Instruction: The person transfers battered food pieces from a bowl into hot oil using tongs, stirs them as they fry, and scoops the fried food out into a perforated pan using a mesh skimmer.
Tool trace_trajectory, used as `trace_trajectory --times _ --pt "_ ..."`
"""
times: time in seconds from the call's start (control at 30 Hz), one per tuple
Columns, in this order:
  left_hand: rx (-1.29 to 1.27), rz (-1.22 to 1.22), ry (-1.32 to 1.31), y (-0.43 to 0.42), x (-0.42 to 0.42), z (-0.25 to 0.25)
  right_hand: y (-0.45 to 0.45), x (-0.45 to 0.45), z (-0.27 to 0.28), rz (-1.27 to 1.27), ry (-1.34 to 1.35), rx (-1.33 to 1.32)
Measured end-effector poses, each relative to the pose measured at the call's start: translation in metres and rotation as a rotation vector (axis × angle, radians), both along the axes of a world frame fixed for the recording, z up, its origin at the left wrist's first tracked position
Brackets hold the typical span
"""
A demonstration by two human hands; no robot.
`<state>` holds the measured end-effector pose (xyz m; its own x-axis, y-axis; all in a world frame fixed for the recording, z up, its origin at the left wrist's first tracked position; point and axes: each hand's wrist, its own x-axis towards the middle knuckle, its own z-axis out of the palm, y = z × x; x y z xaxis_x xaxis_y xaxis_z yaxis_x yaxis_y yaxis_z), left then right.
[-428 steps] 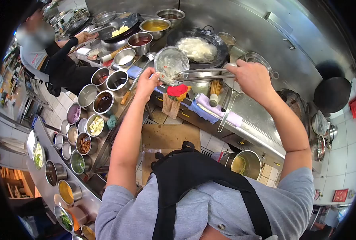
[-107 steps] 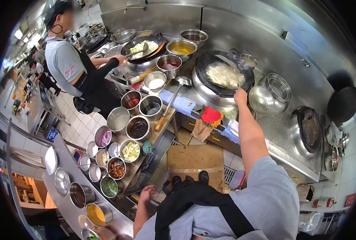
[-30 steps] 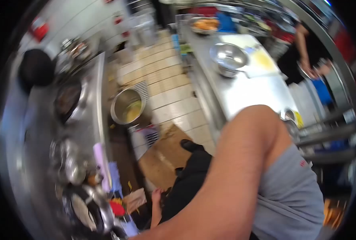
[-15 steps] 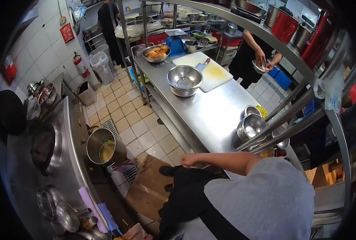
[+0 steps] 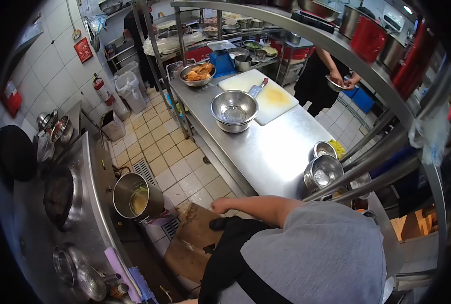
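Note:
My right hand (image 5: pixel 220 204) hangs over the floor with its fingers curled into a loose fist, and nothing shows in it. Below it, brown cardboard (image 5: pixel 187 248) lies on the tiles, with my dark shoe (image 5: pixel 217 224) on it. Of my left arm (image 5: pixel 187 302) only a sliver of skin shows at the bottom edge; its fingers are hidden. A tall steel pot (image 5: pixel 154 197) with yellowish liquid and something green stands left of my right hand, beside the stove. A perforated ladle (image 5: pixel 91 283) and a purple cloth (image 5: pixel 119 268) lie on the stove's near part.
The steel worktable (image 5: pixel 266 157) carries stacked metal bowls (image 5: pixel 234 111), a cutting board (image 5: pixel 278 101) with a cleaver (image 5: pixel 258 88), and a bowl of orange food (image 5: pixel 197 73). Shelf posts rise at right. Beyond the table, a co-worker's hands (image 5: pixel 344 82) hold a bowl.
The view has shifted slightly. My right hand has moved a little left, still curled. My left hand, partly seen at the bottom before, has dropped almost out of view.

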<state>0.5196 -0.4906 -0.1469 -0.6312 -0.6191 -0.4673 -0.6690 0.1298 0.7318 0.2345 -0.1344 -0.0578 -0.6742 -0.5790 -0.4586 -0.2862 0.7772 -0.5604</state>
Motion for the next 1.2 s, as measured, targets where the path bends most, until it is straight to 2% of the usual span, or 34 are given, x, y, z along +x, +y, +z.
trace_trajectory --times 0.07,0.17,0.23,0.33,0.43,0.53,0.6,0.63,0.67,0.7,0.73,0.77,0.8,0.83,0.87,0.9,0.93,0.97,1.0,1.03,1.07,1.1,1.17,1.2 --pt "-0.029 0.016 -0.008 0.005 -0.003 0.011 -0.033 -0.012 0.0 0.215 -0.051 0.063" --pt "-0.066 0.033 -0.028 0.014 -0.013 0.025 -0.069 -0.012 -0.009 0.281 -0.009 -0.011" --pt "-0.092 0.046 -0.04 0.017 -0.02 0.035 -0.088 -0.016 -0.033 0.287 -0.14 -0.096" --pt "-0.13 0.078 -0.065 0.022 -0.028 0.045 -0.105 -0.025 -0.068 0.368 -0.198 -0.024" --pt "-0.167 0.094 -0.097 0.026 -0.034 0.052 -0.105 -0.04 -0.087 0.324 -0.285 -0.045" --pt "-0.198 0.119 -0.13 0.029 -0.033 0.062 -0.109 -0.065 -0.15 0.336 -0.283 -0.078" --pt "-0.212 0.123 -0.15 0.032 -0.025 0.069 -0.097 -0.083 -0.174 0.346 -0.301 0.022" --pt "-0.217 0.127 -0.162 0.036 -0.019 0.074 -0.086 -0.088 -0.19 0.188 -0.215 -0.153" --pt "-0.231 0.115 -0.177 0.044 -0.01 0.078 -0.066 -0.095 -0.157 0.19 -0.204 -0.083" --pt "-0.265 0.056 -0.202 0.063 -0.005 0.089 -0.044 -0.111 -0.121 0.221 -0.187 -0.016" --pt "-0.387 -0.165 -0.311 0.095 -0.012 0.119 -0.039 -0.132 -0.135 0.58 -0.061 0.037" --pt "-0.496 -0.359 -0.401 0.116 -0.022 0.139 -0.024 -0.139 -0.147 0.286 -0.125 0.25" --pt "-0.574 -0.571 -0.442 0.146 -0.042 0.145 -0.001 -0.159 -0.274 0.409 -0.008 0.375" --pt "0.002 0.011 -0.048 0.149 -0.057 0.096 -0.005 -0.167 -0.178 0.456 0.024 0.307" --pt "-0.031 0.044 0.033 0.153 -0.051 0.065 0.02 -0.193 -0.284 0.632 0.228 0.377" --pt "0.26 0.199 0.133 0.149 -0.041 0.014 0.012 -0.199 -0.243 0.821 0.228 0.361" --pt "0.149 0.108 0.125 0.155 -0.058 0.059 0.026 -0.221 -0.262 1.08 0.434 -0.027" --pt "0.196 0.188 -0.024 0.159 -0.064 0.078 0.011 -0.21 -0.219 1.065 0.455 0.108" --pt "0.268 0.26 -0.157 0.161 -0.065 0.086 0.007 -0.207 -0.201 1.072 0.512 0.02" --pt "0.046 0.153 -0.222 0.166 -0.056 0.083 -0.009 -0.193 -0.181 0.522 -0.023 0.05" --pt "0.056 0.211 -0.275 0.176 -0.044 0.086 -0.011 -0.177 -0.166 -0.067 -0.539 0.131" --pt "0.072 0.243 -0.32 0.18 -0.036 0.089 -0.009 -0.171 -0.171 0.382 -0.324 0.142" --pt "0.098 0.363 -0.243 0.196 -0.006 0.079 -0.02 -0.147 -0.16 0.456 -0.392 0.213" --pt "0.134 0.422 -0.193 0.209 0.011 0.071 -0.017 -0.142 -0.184 0.669 -0.318 0.201"
